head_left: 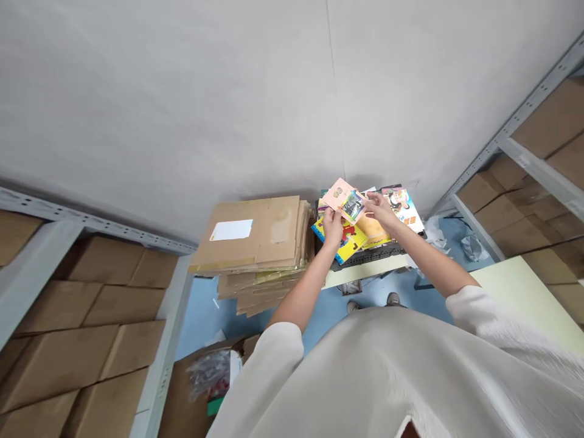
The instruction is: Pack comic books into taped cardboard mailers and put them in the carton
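Note:
A small booklet with a dark and green cover (353, 205) is held between my two hands. My left hand (333, 227) grips its lower left edge, fingers closed. At its right edge, my right hand (378, 208) pinches it. A pink booklet (338, 193) lies against it at the upper left; whether I hold that one too, I cannot tell. Beneath my hands, a black crate (370, 255) bears several colourful books, among them a yellow book with a blue edge (349, 243) and a white illustrated book (404, 208) at the right.
Flattened cardboard boxes (255, 234) are stacked left of the crate. Shelves with brown cartons (109, 304) stand on the left, and more cartons (515, 207) on the right. A pale tabletop (524, 292) is at the right. An open carton (182, 389) holding plastic wrap sits at lower left.

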The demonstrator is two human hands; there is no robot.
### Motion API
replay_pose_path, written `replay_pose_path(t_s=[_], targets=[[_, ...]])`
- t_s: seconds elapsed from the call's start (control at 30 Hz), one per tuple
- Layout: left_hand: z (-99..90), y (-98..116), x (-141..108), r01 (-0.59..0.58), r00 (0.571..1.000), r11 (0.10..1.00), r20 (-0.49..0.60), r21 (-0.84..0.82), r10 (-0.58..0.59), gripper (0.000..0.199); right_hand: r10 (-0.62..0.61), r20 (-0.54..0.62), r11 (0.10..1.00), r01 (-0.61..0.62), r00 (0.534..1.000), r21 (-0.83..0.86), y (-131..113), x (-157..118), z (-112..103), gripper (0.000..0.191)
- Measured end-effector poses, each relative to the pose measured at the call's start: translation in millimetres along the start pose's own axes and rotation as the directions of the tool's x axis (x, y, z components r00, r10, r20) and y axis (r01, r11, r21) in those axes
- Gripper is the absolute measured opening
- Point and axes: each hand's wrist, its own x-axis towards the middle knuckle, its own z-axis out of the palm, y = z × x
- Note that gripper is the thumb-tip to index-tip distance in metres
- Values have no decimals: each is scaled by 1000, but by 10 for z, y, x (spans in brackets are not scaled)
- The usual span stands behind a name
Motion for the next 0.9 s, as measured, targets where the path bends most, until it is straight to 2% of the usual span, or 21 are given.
replay_pose_path(t_s=[0.1,0.17,0.3,0.43,0.57,0.67,0.77,0.9], targets=[[169,79,-137,-84,992,995,103,48,78,28,-124,-7,989,123,992,-83,-41,-138,-291,35],[323,120,-248,-133,975,990,186,55,120,30,-183,-11,975,180,983,-130,-33,-267,-490,35],[760,131,-505,-169,933,985,328,34,149,37,-155,-124,981,138,980,-134,58,-610,-953,44],[1357,50,-853,-160,882,987,446,-22,153,39,-124,-253,992,113,960,-55,197,-1058,-1571,53],[2058,-102,-1326,-132,830,991,546,0,110,30,-71,-369,996,83,927,16,385,-1599,-2310,56],[2606,-264,-1743,-72,769,997,636,-8,61,25,-50,-440,997,74,897,38,574,-2043,-2874,54],[3109,-462,-2171,-11,699,1000,715,-21,22,29,-11,-515,996,53,857,66,795,-2489,-3383,52],[3641,-728,-2655,56,613,998,788,29,-57,34,71,-611,988,29,788,151,1097,-3032,-3917,46]])
